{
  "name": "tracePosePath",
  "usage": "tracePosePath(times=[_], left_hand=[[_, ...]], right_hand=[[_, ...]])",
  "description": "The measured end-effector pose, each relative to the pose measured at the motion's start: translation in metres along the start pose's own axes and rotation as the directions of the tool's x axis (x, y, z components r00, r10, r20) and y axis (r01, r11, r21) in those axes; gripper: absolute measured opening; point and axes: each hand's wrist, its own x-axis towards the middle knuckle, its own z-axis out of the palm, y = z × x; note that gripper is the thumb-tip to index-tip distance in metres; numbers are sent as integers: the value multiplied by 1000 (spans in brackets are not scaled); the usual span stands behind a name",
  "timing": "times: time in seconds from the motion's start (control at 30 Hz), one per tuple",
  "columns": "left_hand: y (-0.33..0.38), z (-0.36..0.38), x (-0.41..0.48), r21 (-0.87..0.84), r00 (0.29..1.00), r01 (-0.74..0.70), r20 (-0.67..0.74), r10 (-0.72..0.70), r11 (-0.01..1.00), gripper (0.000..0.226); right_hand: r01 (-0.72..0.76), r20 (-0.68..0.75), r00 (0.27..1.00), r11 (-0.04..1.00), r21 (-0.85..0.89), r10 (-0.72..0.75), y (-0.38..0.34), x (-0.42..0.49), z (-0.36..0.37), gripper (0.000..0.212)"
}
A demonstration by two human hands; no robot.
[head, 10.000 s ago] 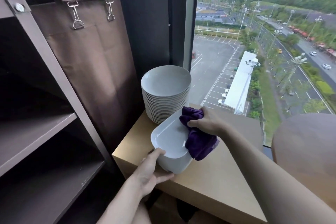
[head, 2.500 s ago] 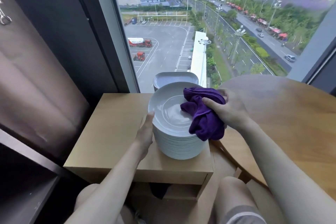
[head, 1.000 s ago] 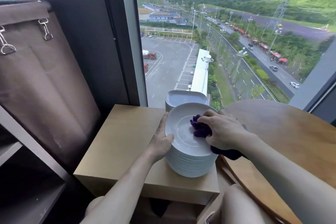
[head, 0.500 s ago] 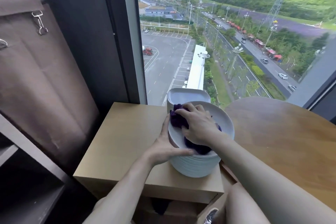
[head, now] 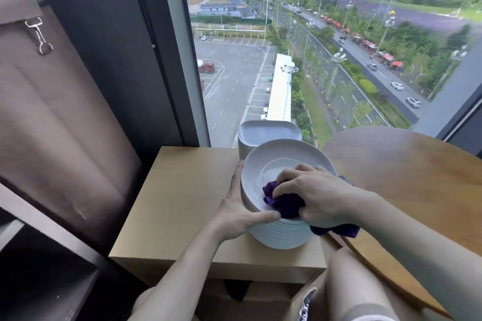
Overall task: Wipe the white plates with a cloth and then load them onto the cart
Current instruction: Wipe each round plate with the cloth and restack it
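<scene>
The right hand (head: 313, 195) is bunching the purple cloth (head: 285, 203) under curled fingers and pressing it into the hollow of the top plate (head: 281, 154), close to that plate's near edge. Most of the cloth is hiding beneath the palm. One ruffled fold is peeking out left of the knuckles, and a tail is hanging off the right side of the plates, under the wrist.

The left hand (head: 240, 214) is clasping the stack (head: 279, 236) from the left, thumb lying along the near rim with its tip right beside the cloth, fingers reaching up the left edge. The stack is sitting on the right end of a pale wooden cabinet (head: 177, 203). The plates in it are hard to count, with both hands covering the upper rims.

Just behind, a pile of squarish white plates (head: 268, 131) is being half masked by the round ones. The cart (head: 60, 242) is showing only as dark shelf edges at lower left, cut off by the frame, and a brown fabric bag (head: 52, 125) is hanging above it from a metal clip (head: 39, 36). A round wooden table (head: 407, 177) is running out of view on the right, and a bare knee (head: 360, 284) is poking in at the bottom.
</scene>
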Motion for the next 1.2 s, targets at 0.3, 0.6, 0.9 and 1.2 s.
tracePosePath(times=[0.3,0.6,0.9,1.2], left_hand=[[2,6,-6,-91,999,-31,35,34,995,133],[7,7,-9,-82,999,-17,41,21,996,128],[0,3,-9,4,1000,0,-21,0,1000,136],[9,2,-11,20,1000,-15,-2,15,1000,137]], right_hand=[[-283,-212,941,957,-59,265,42,12,-7,52],[-102,-266,956,990,94,123,1,64,11,63],[142,-69,988,988,54,-138,-9,25,14,61],[42,-100,994,999,-11,-43,3,-4,10,53]])
